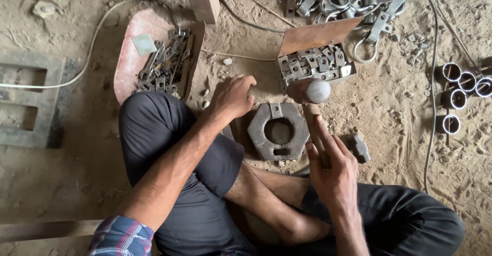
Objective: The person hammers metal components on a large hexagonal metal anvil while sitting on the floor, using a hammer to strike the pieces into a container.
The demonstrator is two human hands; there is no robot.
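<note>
The right hand (333, 171) was closed around the wooden handle of a hammer (313, 102), whose rounded, worn grey head pointed away from the person, its long axis running up from the hand. Just left of it on the dirt floor (389, 97) lay a hexagonal iron block (278, 131) carrying a small metal bracket (275, 110). The left hand (233, 97) hovered loosely curled and held nothing, while beyond both hands an open cardboard box (315, 64) held more brackets.

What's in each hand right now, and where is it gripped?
The right hand holds a hammer by the lower part of its wooden handle, head up over the hexagonal metal block. The left hand is closed beside the block; whether it holds anything cannot be told.
</note>
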